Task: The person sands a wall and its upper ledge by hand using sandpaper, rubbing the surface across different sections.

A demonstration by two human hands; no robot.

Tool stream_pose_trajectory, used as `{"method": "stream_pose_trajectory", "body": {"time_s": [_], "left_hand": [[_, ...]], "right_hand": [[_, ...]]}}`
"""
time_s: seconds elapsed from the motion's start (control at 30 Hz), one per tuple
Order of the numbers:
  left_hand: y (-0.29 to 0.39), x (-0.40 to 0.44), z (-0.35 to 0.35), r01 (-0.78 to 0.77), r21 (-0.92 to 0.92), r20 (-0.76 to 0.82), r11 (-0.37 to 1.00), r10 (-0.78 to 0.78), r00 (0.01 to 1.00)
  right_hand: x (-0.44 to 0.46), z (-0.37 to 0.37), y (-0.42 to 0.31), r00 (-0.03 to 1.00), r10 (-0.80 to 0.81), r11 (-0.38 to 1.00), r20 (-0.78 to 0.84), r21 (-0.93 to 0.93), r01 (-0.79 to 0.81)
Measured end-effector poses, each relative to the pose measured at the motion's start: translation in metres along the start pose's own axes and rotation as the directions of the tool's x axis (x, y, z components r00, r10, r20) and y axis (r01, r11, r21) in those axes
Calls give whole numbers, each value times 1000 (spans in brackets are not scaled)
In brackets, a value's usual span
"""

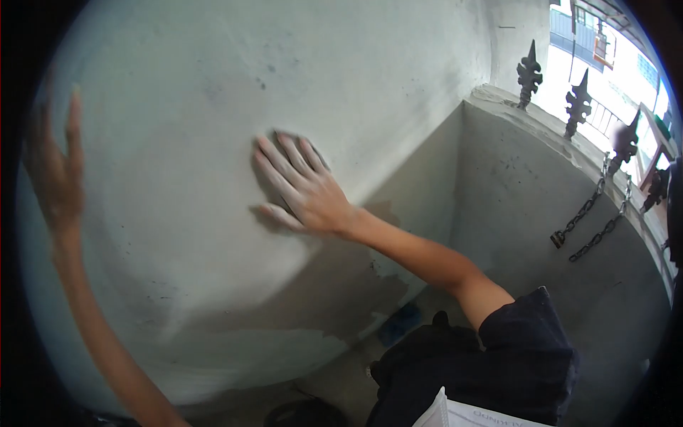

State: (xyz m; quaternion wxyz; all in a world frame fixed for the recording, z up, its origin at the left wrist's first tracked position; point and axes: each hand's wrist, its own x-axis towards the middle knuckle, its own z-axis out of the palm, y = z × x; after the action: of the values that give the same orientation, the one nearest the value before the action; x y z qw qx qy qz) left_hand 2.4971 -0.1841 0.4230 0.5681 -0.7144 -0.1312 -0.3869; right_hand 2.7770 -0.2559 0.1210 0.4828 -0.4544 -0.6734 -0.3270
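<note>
My right hand (302,188) lies flat against a pale grey plastered wall (192,92), its fingers spread and whitish with dust. A thin dark edge shows along the fingertips; I cannot tell whether it is shadow or a thin sheet under the palm. At the far left of the head view, my left hand (60,160) is raised with its fingers stretched upward, close to the same wall. Whether it touches the wall is unclear, and the dark lens border hides part of it. Darker patches (313,285) mark the wall's lower part.
A lower side wall (526,192) meets the plastered wall at a corner on the right. Spiked metal finials (530,75) stand on its top, and chains with a padlock (587,213) hang over it. A blue object (400,324) sits low by the corner.
</note>
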Motion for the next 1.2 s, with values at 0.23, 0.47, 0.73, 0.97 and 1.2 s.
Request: {"method": "stream_pose_trajectory", "body": {"time_s": [0.23, 0.47, 0.73, 0.97, 1.2], "left_hand": [[-39, 117, -18, 187, 289, 111, 939, -227, 967], [-39, 122, 33, 147, 468, 286, 872, -307, 908], [-68, 97, 53, -15, 472, 250, 882, -118, 961], [-88, 114, 64, -44, 534, 536, 844, -297, 790], [-107, 94, 56, -347, 392, 143, 852, 317, 938]], "right_hand": [[39, -25, 31, 998, 25, 1000, -62, 9, -24], [-61, -7, 57, 991, 107, 994, -78, 14, -106], [-46, -46, 104, 988, 155, 987, 8, -36, -154], [-191, -1, 135, 987, 160, 985, 10, -64, -159], [-137, -28, 143, 979, 204, 976, -11, -72, -204]]}}
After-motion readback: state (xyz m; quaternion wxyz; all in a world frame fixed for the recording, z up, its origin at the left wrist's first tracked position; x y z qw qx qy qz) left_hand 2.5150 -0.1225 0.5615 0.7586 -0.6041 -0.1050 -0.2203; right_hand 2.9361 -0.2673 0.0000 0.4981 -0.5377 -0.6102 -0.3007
